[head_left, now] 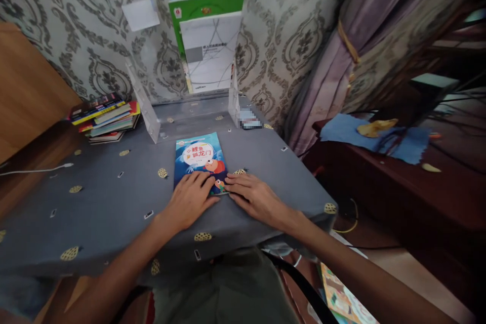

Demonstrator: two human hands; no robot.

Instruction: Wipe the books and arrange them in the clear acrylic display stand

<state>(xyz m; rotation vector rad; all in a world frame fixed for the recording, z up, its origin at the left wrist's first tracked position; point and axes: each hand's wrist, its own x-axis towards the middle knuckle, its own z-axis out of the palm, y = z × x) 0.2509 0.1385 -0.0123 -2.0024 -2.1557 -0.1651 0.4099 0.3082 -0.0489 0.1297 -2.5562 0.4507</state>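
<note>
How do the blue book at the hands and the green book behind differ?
The blue book lies flat; the green book stands upright.
The left hand and right hand touch the blue book, not the green book.
A white booklet hides much of the green book; the blue book's title shows.
Both have colored covers.

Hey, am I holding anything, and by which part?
Nothing looks gripped: the book lies on the table, left hand resting on its lower front cover, right hand at its lower right edge.

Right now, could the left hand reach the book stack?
Probably yes: the left hand lies on the blue book, and the white panel beside the stack seems to leave a way past its front.
</note>
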